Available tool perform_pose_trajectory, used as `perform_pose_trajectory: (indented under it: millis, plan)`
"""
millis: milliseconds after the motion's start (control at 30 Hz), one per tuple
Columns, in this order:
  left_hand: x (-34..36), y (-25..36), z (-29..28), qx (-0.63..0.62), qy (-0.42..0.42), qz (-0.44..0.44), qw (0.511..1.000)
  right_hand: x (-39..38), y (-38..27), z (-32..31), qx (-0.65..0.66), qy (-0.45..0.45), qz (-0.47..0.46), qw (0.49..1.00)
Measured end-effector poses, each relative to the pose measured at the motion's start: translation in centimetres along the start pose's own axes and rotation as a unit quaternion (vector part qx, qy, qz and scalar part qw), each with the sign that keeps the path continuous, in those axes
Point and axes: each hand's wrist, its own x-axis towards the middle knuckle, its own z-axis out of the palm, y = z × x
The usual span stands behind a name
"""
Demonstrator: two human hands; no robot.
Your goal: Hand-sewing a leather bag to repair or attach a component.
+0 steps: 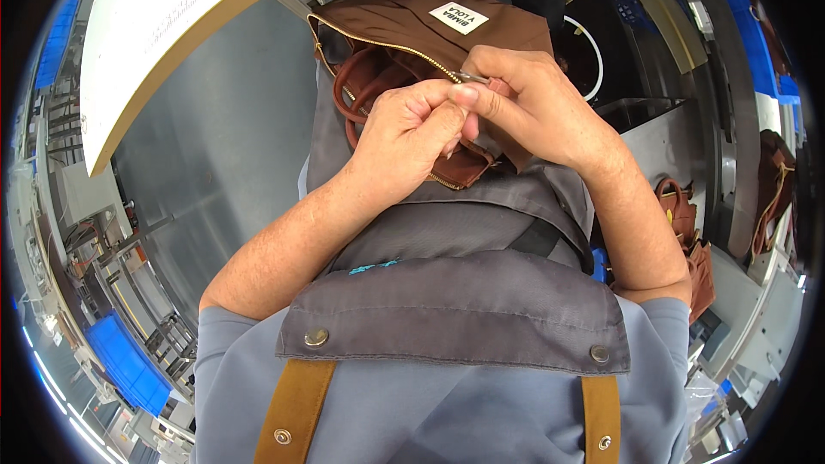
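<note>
A brown fabric bag (395, 19) with a white label lies across my lap, its gold zipper (387, 41) undone along the edge. Inside the opening show reddish-brown leather handles (352, 90). Both of my hands meet at the right end of the zipper, thumbs nearly touching. My left hand (408, 125) is closed in a pinch, and whatever is between its fingertips is hidden. My right hand (537, 103) is closed around a small silver metal tool (469, 77), which lies against the zipper; too little of it shows to tell its kind.
A grey apron (447, 301) covers my lap and chest. At the far left curves a white tabletop (172, 26) with a tan edge. Brown leather bags (679, 210) hang or stand at the right, near a grey metal machine (670, 142). A blue crate (125, 361) is at the lower left.
</note>
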Motion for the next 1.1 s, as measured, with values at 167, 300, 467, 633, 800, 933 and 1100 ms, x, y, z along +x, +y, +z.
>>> perform_pose_trajectory:
  millis: [167, 300, 467, 633, 800, 933, 1100]
  plan:
    - [0.1, -0.2, -0.4, -0.015, -0.018, -0.009, 1.0, 0.2, 0.3, 0.3, -0.012, 0.019, -0.065, 0.998]
    - [0.0, 0.2, -0.7, -0.05, -0.027, -0.026, 0.998, 0.1, 0.4, 1.0, 0.035, 0.052, -0.078, 0.995]
    - [0.1, 0.2, -0.9, -0.058, -0.049, -0.018, 0.997, 0.0, 0.8, 1.5, 0.173, 0.043, 0.004, 0.984]
    - [-0.1, 0.8, -1.3, 0.007, -0.053, -0.049, 0.997, 0.4, 0.7, 0.5, 0.113, -0.022, -0.009, 0.993]
    - [0.4, 0.5, -1.3, 0.127, -0.046, 0.05, 0.99, 0.5, 1.4, 0.8, 0.209, -0.03, 0.005, 0.977]
    - [0.6, 0.1, -1.8, 0.112, -0.064, 0.01, 0.992, 0.8, 1.8, 0.2, 0.26, -0.075, 0.031, 0.962]
    - [0.7, -1.0, -0.6, 0.114, 0.008, 0.171, 0.979, 0.8, 1.6, 1.6, 0.292, -0.011, 0.018, 0.956]
